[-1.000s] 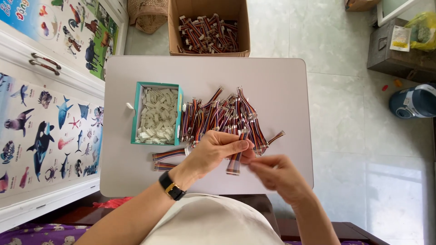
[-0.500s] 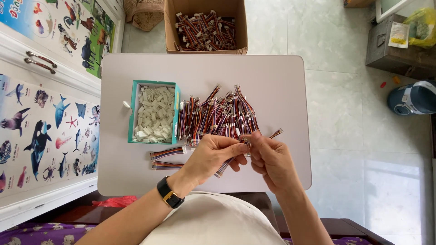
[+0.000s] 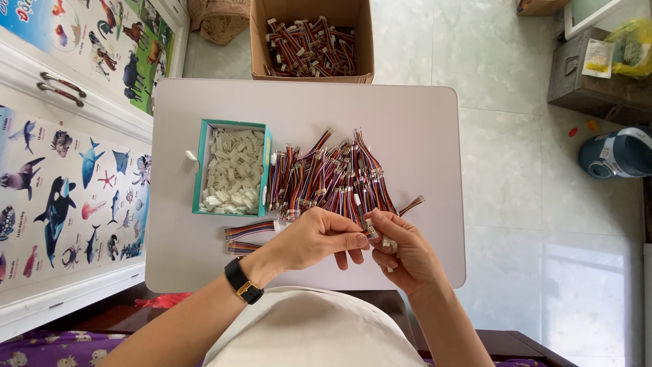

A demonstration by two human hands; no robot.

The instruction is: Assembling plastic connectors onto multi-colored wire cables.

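Presently, the following is recorded.
Left hand: the left hand (image 3: pixel 318 238), with a black wristwatch (image 3: pixel 242 280) on its wrist, is closed by thumb and fingers on a striped wire lead (image 3: pixel 367 230) just above the desk's near edge.
Right hand: the right hand (image 3: pixel 402 253) is pinched on the same lead's end and touches the left hand's fingertips.
Wire pile: a pile of wire leads (image 3: pixel 329 178) is spread at the centre of the desk (image 3: pixel 414 122), just beyond the hands.
Tray: a teal tray (image 3: pixel 201 168) of white connectors (image 3: pixel 234 170) is set just left of the pile.
Loose leads: two separate leads (image 3: pixel 250 231) lie below the tray.
Carton: a cardboard box (image 3: pixel 311 41) of finished leads is seen on the floor beyond the desk.
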